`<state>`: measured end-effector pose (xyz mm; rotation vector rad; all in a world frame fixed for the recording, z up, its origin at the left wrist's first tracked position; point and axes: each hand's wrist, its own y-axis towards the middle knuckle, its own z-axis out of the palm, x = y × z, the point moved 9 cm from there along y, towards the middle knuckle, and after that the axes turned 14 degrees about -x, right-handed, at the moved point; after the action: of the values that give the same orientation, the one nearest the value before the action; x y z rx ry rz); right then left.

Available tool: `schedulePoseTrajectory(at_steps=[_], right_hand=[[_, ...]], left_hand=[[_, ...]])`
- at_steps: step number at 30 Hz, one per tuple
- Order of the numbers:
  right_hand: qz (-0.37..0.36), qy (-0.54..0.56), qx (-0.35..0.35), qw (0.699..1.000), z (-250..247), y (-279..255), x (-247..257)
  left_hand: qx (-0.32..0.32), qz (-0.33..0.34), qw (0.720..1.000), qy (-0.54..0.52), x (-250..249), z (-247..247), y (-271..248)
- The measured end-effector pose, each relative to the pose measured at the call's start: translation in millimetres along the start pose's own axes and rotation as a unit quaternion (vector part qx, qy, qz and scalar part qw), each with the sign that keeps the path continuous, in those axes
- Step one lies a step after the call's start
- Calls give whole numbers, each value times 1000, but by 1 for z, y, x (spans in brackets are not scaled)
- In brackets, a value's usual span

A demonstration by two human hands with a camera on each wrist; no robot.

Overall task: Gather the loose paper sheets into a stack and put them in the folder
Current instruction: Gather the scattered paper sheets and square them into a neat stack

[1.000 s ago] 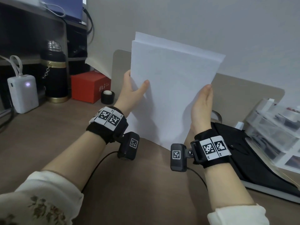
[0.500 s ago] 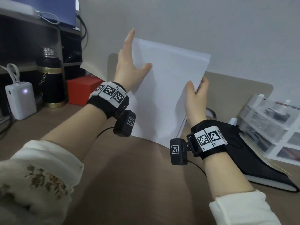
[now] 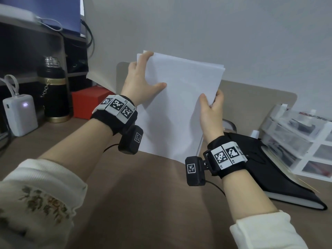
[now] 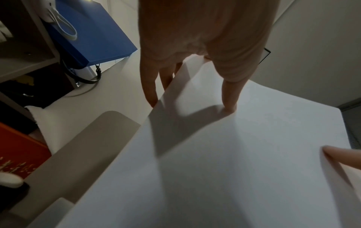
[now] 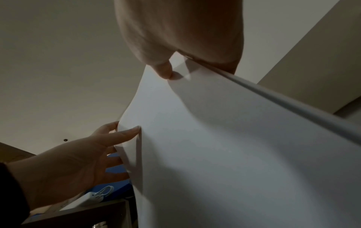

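Note:
A stack of white paper sheets (image 3: 179, 108) stands upright with its lower edge near the brown desk (image 3: 143, 203). My left hand (image 3: 143, 76) holds the stack's upper left corner, thumb on the front and fingers curled over the top edge. My right hand (image 3: 211, 99) pinches the right edge, thumb in front and fingers behind. The left wrist view has the left thumb and fingers on the stack (image 4: 234, 154). In the right wrist view the right thumb presses the sheets (image 5: 234, 154), with the left hand (image 5: 87, 154) at the far edge. The black folder (image 3: 269, 168) lies closed on the desk to the right.
A black flask (image 3: 53, 90), a red box (image 3: 88, 103) and a white device (image 3: 19, 115) stand at the back left. Clear plastic drawers (image 3: 301, 141) sit at the right, behind the folder. A beige board (image 3: 251, 105) leans on the wall behind the paper.
My left hand slid up the left edge to the top corner and its fingers curled over it. My right hand went from flat against the right edge to pinching it. The sheets line up more closely.

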<state>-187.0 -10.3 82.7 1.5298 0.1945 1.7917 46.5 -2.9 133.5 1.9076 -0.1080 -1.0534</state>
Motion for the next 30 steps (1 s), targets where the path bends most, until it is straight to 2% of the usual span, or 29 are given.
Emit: schedulePoseTrajectory(at_steps=[5, 8, 10, 12, 14, 16, 20, 23, 26, 30], right_hand=[[20, -15, 10, 1000, -3, -6, -18], [-5, -22, 27, 999, -5, -8, -18], [-22, -20, 33, 999, -6, -8, -15], [-28, -15, 37, 999, -5, -9, -14], [-25, -6, 38, 999, -2, -11, -15], [-21, 2, 34, 999, -3, -12, -16], [-21, 9, 29, 999, -5, -11, -13], [-34, 2, 34, 999, -4, -13, -7], [-65, -15, 40, 997, -1, -13, 5], [-128, -30, 61, 989, 5, -1, 38]], left_hand=[[-8, 1, 1000, -16, 1, -7, 4], [-16, 10, 1000, -20, 1, -15, 7], [-13, 10, 1000, 11, -1, -20, 9], [1, 50, 994, 95, -14, -22, 10], [26, 125, 973, 192, -33, -17, 12], [62, 171, 956, 231, -49, -10, 16], [119, 174, 944, 252, -73, -5, 24], [146, 189, 916, 323, -88, -4, 23], [212, 163, 891, 366, -84, -3, 19], [282, 123, 880, 363, -75, -9, 12]])
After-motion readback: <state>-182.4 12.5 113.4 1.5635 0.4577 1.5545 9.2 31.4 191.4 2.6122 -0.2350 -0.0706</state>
